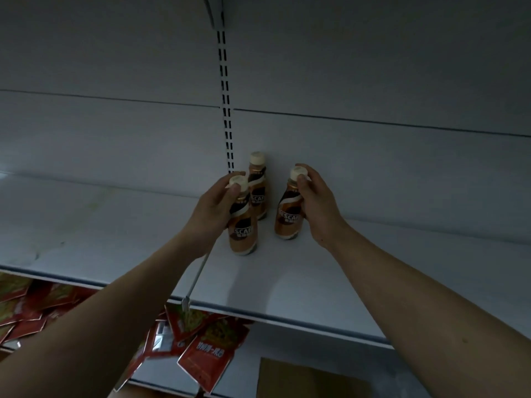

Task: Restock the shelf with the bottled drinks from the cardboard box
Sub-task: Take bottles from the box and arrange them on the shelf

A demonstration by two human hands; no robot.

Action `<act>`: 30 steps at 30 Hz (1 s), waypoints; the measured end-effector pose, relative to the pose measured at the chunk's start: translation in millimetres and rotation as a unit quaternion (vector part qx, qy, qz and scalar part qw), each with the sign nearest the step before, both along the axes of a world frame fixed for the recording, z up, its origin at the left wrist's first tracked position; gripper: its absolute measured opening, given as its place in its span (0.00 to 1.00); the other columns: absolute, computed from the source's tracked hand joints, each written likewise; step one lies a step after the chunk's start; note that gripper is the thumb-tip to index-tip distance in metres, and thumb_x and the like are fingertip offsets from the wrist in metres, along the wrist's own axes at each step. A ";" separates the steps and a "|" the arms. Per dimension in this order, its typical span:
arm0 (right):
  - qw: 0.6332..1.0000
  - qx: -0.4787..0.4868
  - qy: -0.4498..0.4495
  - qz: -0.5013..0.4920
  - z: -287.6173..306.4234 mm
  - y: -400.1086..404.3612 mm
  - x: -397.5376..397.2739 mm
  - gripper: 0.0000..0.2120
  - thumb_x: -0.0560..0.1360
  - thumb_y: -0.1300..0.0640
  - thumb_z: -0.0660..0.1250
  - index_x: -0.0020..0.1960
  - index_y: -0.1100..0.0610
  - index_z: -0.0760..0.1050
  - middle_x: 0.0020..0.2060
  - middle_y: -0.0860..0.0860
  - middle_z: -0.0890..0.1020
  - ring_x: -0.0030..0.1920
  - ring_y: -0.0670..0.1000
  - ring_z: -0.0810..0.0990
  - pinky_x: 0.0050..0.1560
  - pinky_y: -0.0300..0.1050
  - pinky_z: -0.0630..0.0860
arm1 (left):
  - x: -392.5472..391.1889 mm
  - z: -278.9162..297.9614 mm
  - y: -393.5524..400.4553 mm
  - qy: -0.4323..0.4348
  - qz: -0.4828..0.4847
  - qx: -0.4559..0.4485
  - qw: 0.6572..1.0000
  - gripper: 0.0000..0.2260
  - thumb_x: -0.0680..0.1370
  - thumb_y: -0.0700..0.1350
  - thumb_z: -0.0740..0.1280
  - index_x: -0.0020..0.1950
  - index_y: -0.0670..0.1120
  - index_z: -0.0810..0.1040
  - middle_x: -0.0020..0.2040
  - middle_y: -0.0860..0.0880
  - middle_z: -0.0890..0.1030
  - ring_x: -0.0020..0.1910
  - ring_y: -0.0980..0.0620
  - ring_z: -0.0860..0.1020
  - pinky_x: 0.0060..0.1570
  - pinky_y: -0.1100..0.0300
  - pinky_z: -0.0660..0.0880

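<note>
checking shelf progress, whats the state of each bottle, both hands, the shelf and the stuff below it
left hand: grips the left bottle near its cap
right hand: grips the right bottle near its cap
left bottle: upright, capped, base on the shelf
right bottle: capped, tilted slightly, base at the shelf
back bottle: upright, capped, untouched
shelf: mostly bare
red packets: heaped loosely on the lower shelf

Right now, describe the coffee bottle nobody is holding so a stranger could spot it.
Look at the white shelf, where the slotted upright meets it. Three brown coffee bottles stand there; the free bottle is rearmost, nearest the back panel. Unlike the other two, no fingers wrap around it.
</note>
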State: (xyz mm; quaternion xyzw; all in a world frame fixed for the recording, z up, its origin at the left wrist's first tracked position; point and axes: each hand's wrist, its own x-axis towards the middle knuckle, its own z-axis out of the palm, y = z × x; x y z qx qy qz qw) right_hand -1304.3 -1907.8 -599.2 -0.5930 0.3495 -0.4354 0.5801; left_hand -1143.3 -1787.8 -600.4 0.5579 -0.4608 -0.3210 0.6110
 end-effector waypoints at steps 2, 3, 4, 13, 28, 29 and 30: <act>1.000 -0.004 0.000 0.003 -3.6 -4.2 0.9 0.14 0.82 0.54 0.57 0.66 0.50 0.72 0.64 0.54 0.77 0.64 0.55 0.77 0.62 0.53 0.76 | -2.0 -5.3 0.0 -0.026 -0.007 -0.015 1.000 0.11 0.79 0.57 0.60 0.60 0.65 0.75 0.55 0.61 0.81 0.56 0.61 0.79 0.45 0.67 0.77; 1.000 -0.008 0.002 0.004 -3.6 -5.4 1.1 0.14 0.82 0.54 0.57 0.67 0.50 0.72 0.64 0.54 0.77 0.64 0.54 0.77 0.62 0.53 0.76 | -2.9 -7.9 -0.1 -0.036 -0.008 -0.017 0.999 0.12 0.79 0.57 0.60 0.61 0.67 0.74 0.56 0.62 0.81 0.57 0.62 0.78 0.46 0.68 0.76; 1.000 -0.017 0.007 0.003 -3.5 -5.3 1.3 0.14 0.82 0.54 0.57 0.67 0.51 0.71 0.63 0.53 0.77 0.62 0.53 0.77 0.61 0.50 0.76 | -3.8 -10.5 -0.4 -0.042 -0.006 -0.019 0.999 0.12 0.79 0.56 0.61 0.62 0.68 0.73 0.56 0.63 0.81 0.57 0.63 0.78 0.48 0.69 0.76; 0.981 -0.094 0.168 0.033 -15.6 1.4 0.6 0.29 0.74 0.54 0.70 0.72 0.54 0.64 0.64 0.58 0.71 0.63 0.53 0.73 0.67 0.48 0.70 | 3.0 -33.3 0.9 -0.093 -0.006 0.008 0.996 0.25 0.69 0.30 0.73 0.54 0.58 0.75 0.44 0.58 0.81 0.42 0.64 0.79 0.42 0.69 0.75; 0.945 -0.173 0.276 -0.001 -25.2 -29.5 30.0 0.24 0.70 0.64 0.72 0.64 0.64 0.70 0.58 0.63 0.76 0.59 0.62 0.77 0.62 0.59 0.73 | 14.5 -43.9 -38.9 -0.045 -0.055 0.011 0.997 0.30 0.68 0.36 0.69 0.69 0.47 0.66 0.48 0.53 0.78 0.47 0.57 0.77 0.50 0.58 0.73; 0.946 -0.175 0.275 0.001 -24.9 -30.9 30.8 0.24 0.71 0.64 0.72 0.64 0.64 0.69 0.58 0.64 0.76 0.60 0.62 0.76 0.62 0.59 0.73 | 14.3 -44.6 -40.3 -0.047 -0.057 0.010 0.997 0.31 0.68 0.35 0.69 0.70 0.44 0.65 0.47 0.54 0.78 0.46 0.57 0.77 0.49 0.58 0.73; 0.945 -0.176 0.274 0.003 -24.3 -31.7 30.8 0.23 0.71 0.64 0.72 0.64 0.64 0.69 0.58 0.64 0.76 0.60 0.62 0.76 0.62 0.59 0.72 | 14.2 -45.5 -41.4 -0.048 -0.061 0.009 0.997 0.32 0.68 0.34 0.68 0.71 0.42 0.64 0.45 0.54 0.78 0.45 0.57 0.77 0.48 0.58 0.73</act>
